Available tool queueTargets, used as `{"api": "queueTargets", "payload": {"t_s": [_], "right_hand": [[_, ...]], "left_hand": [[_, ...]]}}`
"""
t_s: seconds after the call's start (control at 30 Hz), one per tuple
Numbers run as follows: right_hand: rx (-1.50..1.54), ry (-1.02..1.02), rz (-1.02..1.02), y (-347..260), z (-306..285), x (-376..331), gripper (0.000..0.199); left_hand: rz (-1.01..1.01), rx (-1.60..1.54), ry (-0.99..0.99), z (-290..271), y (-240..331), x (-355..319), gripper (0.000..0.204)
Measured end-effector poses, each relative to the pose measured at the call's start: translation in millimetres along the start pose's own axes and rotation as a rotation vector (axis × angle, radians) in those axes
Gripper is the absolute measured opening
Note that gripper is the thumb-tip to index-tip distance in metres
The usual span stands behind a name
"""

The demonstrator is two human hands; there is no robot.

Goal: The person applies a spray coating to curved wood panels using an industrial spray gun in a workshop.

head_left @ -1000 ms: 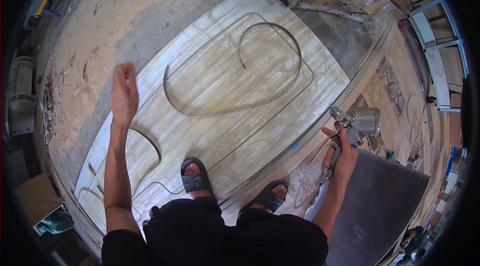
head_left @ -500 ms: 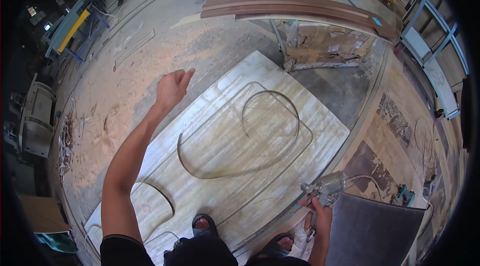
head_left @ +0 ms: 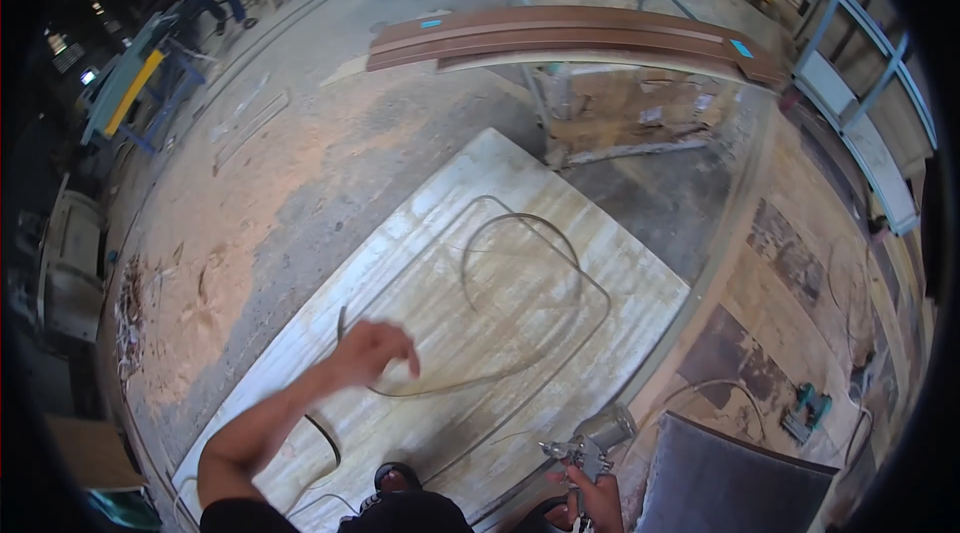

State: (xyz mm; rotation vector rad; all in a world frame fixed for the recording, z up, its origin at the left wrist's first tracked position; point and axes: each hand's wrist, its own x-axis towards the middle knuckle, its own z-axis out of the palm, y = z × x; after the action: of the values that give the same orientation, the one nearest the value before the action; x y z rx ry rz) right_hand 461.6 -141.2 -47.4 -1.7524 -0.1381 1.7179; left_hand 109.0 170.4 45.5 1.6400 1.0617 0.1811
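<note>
While the left hand (head_left: pixel 374 351) hangs blurred over a pale, weathered panel (head_left: pixel 510 178), its fingers loosely bent and holding nothing that can be seen, the right hand (head_left: pixel 597 499) grasps a metal spray gun (head_left: pixel 580 455) low at the person's right side. Good handling at this point seems to call for a firm grip round the handle, the silvery cup (head_left: pixel 607 426) kept from tipping, and the nozzle turned away from the legs and the free hand.

The spray gun sits within the right hand's fingers, its cup just beyond them and its nozzle toward the person's left, well apart from the left hand. A thin curved strip (head_left: pixel 577 258) loops across the panel on the workshop floor; the left hand appears near that strip's left end, though whether it touches cannot be told. Just right of the spray gun stands a dark board (head_left: pixel 735 478), with a teal power tool (head_left: pixel 805 413) beyond.
</note>
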Motion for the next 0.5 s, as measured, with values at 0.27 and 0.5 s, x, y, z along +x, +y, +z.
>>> {"api": "queueTargets", "payload": {"t_s": [0.27, 0.5], "right_hand": [[-0.128, -0.017, -0.133, -132.5, 35.8, -115.1, 0.038], [-0.005, 0.134, -0.261, -241.5, 90.8, -273.2, 0.032]], "left_hand": [[-0.413, -0.419, -0.301, 59.8, 131.4, -197.0, 0.072], [-0.524, 0.371, -0.148, 27.5, 272.6, -337.5, 0.077]]}}
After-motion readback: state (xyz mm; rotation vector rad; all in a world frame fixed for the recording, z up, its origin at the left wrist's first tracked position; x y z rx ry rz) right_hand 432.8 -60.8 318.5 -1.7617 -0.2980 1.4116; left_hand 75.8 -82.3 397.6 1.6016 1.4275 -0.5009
